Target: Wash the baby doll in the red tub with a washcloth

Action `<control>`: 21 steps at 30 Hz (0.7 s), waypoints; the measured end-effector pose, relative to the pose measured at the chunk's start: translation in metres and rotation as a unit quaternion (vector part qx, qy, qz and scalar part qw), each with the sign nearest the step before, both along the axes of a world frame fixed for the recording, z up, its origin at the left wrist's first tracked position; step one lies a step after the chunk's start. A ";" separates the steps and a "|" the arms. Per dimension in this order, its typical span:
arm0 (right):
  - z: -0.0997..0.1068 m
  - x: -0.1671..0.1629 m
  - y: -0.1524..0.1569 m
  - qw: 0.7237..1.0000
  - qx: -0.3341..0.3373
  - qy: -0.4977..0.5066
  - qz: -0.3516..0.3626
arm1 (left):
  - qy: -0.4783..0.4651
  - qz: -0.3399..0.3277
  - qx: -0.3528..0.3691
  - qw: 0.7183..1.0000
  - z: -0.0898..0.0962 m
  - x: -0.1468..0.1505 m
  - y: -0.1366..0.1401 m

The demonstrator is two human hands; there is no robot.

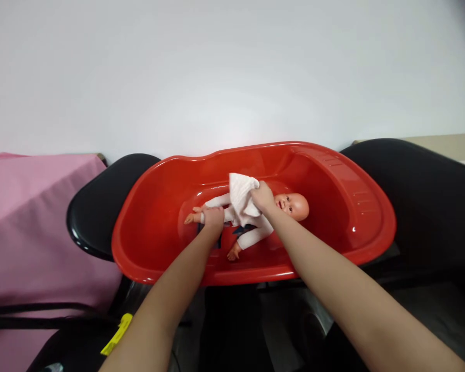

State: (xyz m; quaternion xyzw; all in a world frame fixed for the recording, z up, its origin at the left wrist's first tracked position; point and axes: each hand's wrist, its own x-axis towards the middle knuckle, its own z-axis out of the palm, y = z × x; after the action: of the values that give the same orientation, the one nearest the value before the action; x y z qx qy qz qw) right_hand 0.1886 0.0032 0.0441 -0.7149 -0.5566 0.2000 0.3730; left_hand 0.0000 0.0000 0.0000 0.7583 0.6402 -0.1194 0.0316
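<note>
A baby doll in white long sleeves lies on its back inside a red baby bathtub, its head to the right and its feet to the left. My left hand is closed around one of the doll's lower legs. Above the doll's chest, my right hand grips a white cloth, which hangs to the left of my fingers and covers part of the torso. Whether the cloth is a loose towel or part of the doll's clothing I cannot tell. One doll arm rests toward the near side of the tub.
Black chair seats support the tub at left and right. Pink fabric drapes over something at the far left. Behind the tub rises a white wall. A yellow tag shows at the lower left, beside my left forearm.
</note>
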 end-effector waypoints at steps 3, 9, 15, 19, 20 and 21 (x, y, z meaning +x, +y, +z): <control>-0.013 0.007 0.001 0.990 -0.049 -0.122 -0.050 | 0.023 -0.017 0.015 0.999 -0.002 0.001 -0.006; -0.011 -0.024 -0.002 0.962 -0.027 -0.239 0.132 | 0.004 -0.038 -0.010 0.999 -0.009 -0.015 0.001; -0.018 -0.035 -0.005 0.875 -0.252 -0.311 0.273 | -0.025 -0.048 -0.028 0.998 -0.017 -0.020 0.006; -0.027 -0.040 -0.009 0.851 -0.274 -0.356 0.271 | -0.039 -0.046 -0.034 0.998 -0.019 -0.020 0.006; -0.029 -0.043 -0.010 0.859 -0.260 -0.356 0.262 | -0.044 -0.046 -0.036 0.997 -0.019 -0.020 0.006; -0.030 -0.045 -0.011 0.869 -0.241 -0.352 0.249 | -0.048 -0.045 -0.038 0.997 -0.020 -0.021 0.006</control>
State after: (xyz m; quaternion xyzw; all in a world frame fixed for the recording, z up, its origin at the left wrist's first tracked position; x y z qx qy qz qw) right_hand 0.1433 -0.0074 0.0144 -0.6432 -0.7452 0.1489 -0.0938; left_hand -0.0206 0.0061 -0.0195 0.7895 0.5980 -0.1084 0.0853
